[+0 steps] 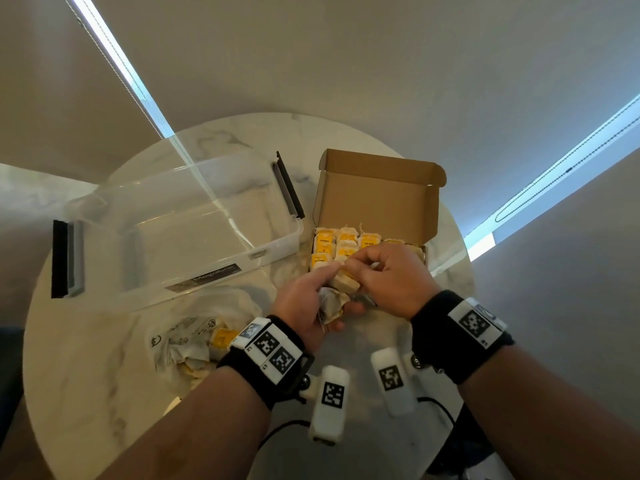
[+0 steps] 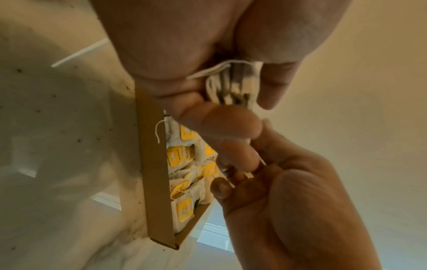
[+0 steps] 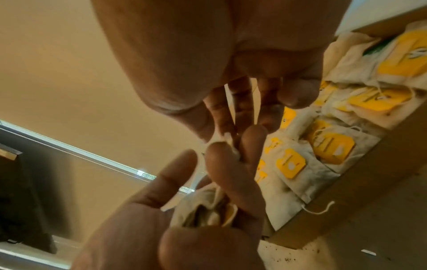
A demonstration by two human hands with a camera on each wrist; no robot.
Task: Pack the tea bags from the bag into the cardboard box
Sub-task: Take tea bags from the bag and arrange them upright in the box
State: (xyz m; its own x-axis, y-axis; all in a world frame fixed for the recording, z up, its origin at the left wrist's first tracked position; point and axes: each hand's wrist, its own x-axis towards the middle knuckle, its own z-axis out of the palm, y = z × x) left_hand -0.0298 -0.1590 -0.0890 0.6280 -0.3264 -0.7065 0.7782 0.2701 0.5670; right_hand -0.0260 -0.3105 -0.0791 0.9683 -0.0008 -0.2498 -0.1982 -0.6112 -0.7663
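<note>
The open brown cardboard box (image 1: 377, 199) sits on the round white marble-patterned table (image 1: 86, 393), its lid flap standing upright at the far side. Inside it lie rows of cream paper tea bags with yellow square tags (image 1: 337, 245), packed close together; the left part of the box is filled, while the right part is hidden behind the hands. One loose string hangs over the box's near wall in the left wrist view.

Just in front of the box, above its near edge, the left hand (image 1: 304, 306) cups a small bunch of crumpled tea bags (image 1: 332, 303) in its curled fingers, strings trailing. The right hand (image 1: 388, 278) meets it from the right, its fingertips (image 3: 231, 131) drawn narrow and pinching at one tea bag (image 1: 344, 284) from that bunch, with the left thumb and forefinger touching the same spot; whether the pinch is on paper or on string is hard to tell.

Left of the box and nearer the person lies a crumpled clear plastic bag with printed marks (image 1: 194, 334), with yellow-tagged tea bags inside it, partly behind the left wrist. Left of the box stands a large clear plastic storage tub (image 1: 194, 220) with dark grey clip handles at its ends; nothing shows inside it. Both wrists wear black bands carrying white blocks with black-and-white square markers.
</note>
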